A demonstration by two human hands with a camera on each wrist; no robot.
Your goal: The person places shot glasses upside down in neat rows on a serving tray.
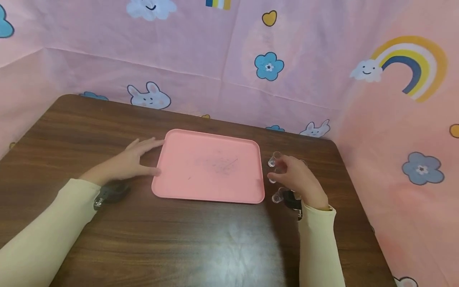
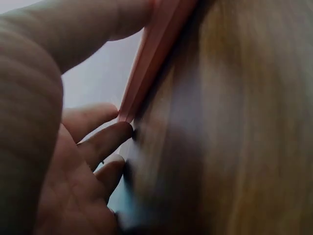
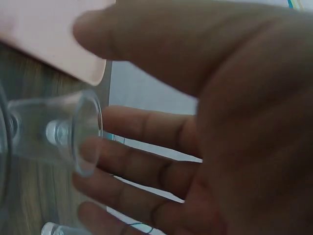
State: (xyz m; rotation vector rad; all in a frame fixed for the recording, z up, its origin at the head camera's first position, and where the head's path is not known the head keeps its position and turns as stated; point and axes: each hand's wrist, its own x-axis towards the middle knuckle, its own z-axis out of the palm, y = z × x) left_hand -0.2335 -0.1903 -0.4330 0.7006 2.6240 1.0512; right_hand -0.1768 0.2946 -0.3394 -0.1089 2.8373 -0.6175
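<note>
A pink rectangular tray (image 1: 208,167) with a low rim lies on the brown table. My left hand (image 1: 129,161) is at its left side, thumb and fingers spread and straight, the tips at the rim; the left wrist view shows them along the tray edge (image 2: 151,58). Right of the tray, several small clear cups stand close together, among them a far cup (image 1: 274,159) and a near cup (image 1: 277,195). Over them hovers my right hand (image 1: 297,175), thumb apart from the extended fingers. In the right wrist view a clear cup (image 3: 36,112) is by the fingertips, not gripped; the hand partly hides others.
The wood-grain table (image 1: 161,243) has its far edge against a pastel cloth wall (image 1: 201,52) printed with cartoons, and another cloth wall (image 1: 394,131) runs along the right. Dark camera mounts sit under both wrists. Grey marks dot the tray's surface.
</note>
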